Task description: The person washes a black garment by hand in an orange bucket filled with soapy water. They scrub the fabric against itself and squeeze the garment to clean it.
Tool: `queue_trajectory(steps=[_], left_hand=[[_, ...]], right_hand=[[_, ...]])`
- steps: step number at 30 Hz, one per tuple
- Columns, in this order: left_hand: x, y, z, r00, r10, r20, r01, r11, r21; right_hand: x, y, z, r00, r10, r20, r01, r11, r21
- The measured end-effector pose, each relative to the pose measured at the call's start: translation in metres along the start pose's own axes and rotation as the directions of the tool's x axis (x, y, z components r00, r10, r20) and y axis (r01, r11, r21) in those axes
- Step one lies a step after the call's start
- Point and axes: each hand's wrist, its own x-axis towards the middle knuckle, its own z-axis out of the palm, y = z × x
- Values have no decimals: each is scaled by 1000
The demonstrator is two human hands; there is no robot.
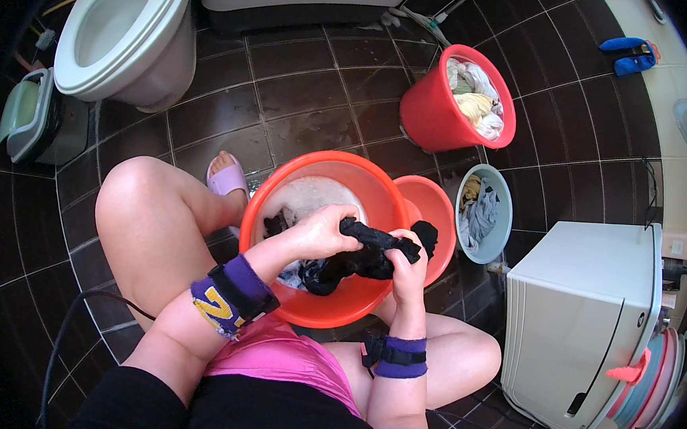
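A wet black cloth garment (369,254) is bunched between my two hands, above a large orange-red basin (311,317) of sudsy water. My left hand (328,233) grips its left part, fingers closed round it. Further right, my right hand (405,263) is closed on the other part, and a black end sticks out past it. One fold of the garment hangs down into the basin's near right side. More dark cloth (283,220) lies in the foamy water at the left. A second, smaller orange-red basin (440,257) stands against the right side, partly hidden.
A red bucket (419,108) of light laundry stands at the far right, with a pale blue basin (505,218) of clothes nearer. A white cabinet (564,310) is on the right. At the far left are a toilet (159,66) and a bin (67,127). Cables cross the tiled floor.
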Motion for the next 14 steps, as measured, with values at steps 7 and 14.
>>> queue_trajectory(steps=[7,14], left_hand=[[3,-12,-8,942,193,-275,-202,979,-4],[6,-6,-13,939,-13,-343,28,999,40]], right_hand=[[0,-11,5,989,-136,-60,125,980,-156],[6,19,4,941,196,-275,-91,932,351]])
